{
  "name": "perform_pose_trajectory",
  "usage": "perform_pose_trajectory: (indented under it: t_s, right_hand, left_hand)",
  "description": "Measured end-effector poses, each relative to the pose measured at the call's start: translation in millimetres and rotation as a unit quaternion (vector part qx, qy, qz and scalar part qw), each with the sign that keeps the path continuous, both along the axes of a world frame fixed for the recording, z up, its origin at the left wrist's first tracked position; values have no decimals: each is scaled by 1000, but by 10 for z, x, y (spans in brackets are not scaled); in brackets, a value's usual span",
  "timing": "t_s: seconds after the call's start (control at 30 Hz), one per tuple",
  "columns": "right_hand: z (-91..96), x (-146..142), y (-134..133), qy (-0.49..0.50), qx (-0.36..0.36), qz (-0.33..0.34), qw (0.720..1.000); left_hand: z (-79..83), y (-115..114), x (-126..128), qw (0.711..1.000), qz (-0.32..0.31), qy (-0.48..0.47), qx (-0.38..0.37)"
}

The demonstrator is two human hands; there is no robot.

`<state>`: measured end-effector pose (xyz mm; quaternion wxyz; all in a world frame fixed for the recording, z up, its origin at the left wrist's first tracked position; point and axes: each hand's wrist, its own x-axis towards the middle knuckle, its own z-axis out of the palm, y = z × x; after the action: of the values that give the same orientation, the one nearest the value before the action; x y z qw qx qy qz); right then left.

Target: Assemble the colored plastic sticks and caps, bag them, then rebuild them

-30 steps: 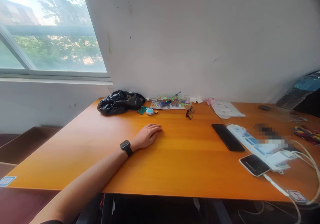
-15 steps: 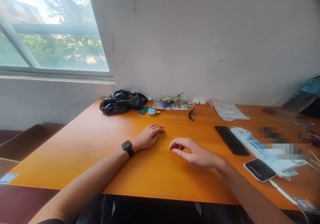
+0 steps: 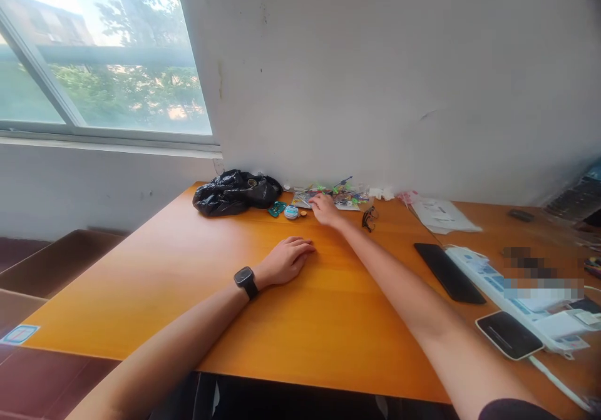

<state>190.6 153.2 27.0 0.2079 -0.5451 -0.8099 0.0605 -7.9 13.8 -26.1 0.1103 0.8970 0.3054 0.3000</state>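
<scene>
My left hand (image 3: 287, 261), with a black watch (image 3: 244, 276) on its wrist, lies palm down on the wooden table (image 3: 188, 307). Its fingers are stretched out and it holds nothing. Farther off, my right hand (image 3: 325, 210) reaches over the front edge of the clear plastic bags of small colourful parts (image 3: 347, 198) by the wall. Its fingers look loosely bent and apart; the tips are too small to make out well, and no grasped thing shows. Just left of it sit a small round white-and-blue container (image 3: 291, 212), a small round brown item (image 3: 303, 214) and a green card-like piece (image 3: 277, 208).
A black plastic bag (image 3: 225, 196) lies at the back left. Dark-framed glasses (image 3: 369, 218) are right of my right hand. Along the right side are a black phone-like slab (image 3: 448, 271), a white power strip (image 3: 493, 285), another phone (image 3: 509, 335) and papers (image 3: 441, 215).
My right hand has moved forward from above the middle of the table to the bags by the wall. My left hand stays on the table. The view has shifted slightly.
</scene>
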Motion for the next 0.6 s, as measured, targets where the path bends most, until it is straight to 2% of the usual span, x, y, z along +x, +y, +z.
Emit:
perform_pose_trajectory:
  t_s: [0.1, 0.23, 0.6]
  right_hand:
    - [-30, -157, 240, -15, -5, -28, 999]
    - [-82, -272, 410, -34, -28, -55, 998]
    - [-138, -397, 367, -62, -36, -31, 997]
  left_hand:
    - [4, 2, -1, 1000, -1, -6, -4]
    - [6, 2, 2, 1000, 2, -2, -6]
    - [22, -2, 14, 1000, 2, -11, -3]
